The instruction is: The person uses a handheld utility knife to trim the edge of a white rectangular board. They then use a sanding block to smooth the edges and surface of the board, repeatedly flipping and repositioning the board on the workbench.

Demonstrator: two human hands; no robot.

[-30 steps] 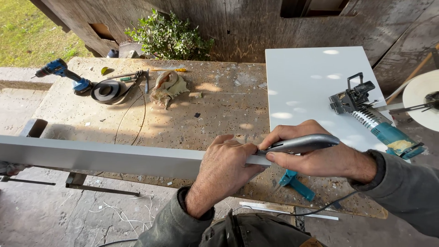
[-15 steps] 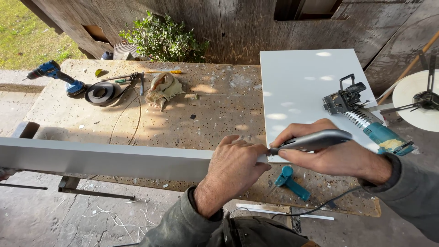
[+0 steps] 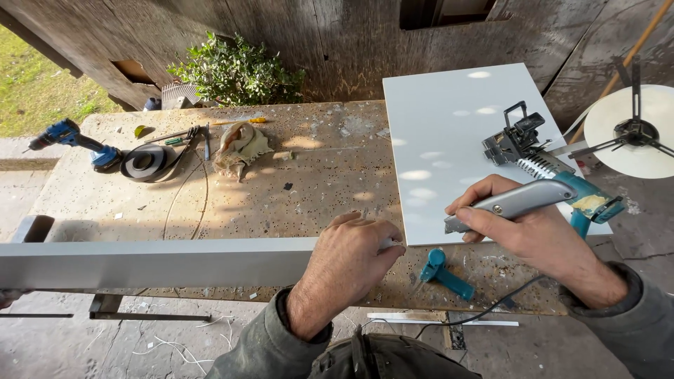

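Worn workbench (image 3: 309, 189), left hand (image 3: 351, 263) gripping white board (image 3: 154, 263), right hand (image 3: 540, 235) lifted knife (image 3: 516, 203) clear of it

Blue cordless drill (image 3: 67, 135) is lying at my bench's far left corner, a coil of dark banding (image 3: 146, 162) sitting just beside it. Crumpled glove (image 3: 241, 146) is resting mid-bench. A green shrub (image 3: 235, 70) is growing against the weathered wooden wall (image 3: 337, 42). White reel (image 3: 632, 131) is standing far right.

Left hand (image 3: 351, 263) curled palm-down; right hand (image 3: 530, 228) fisted, raised just beside it.
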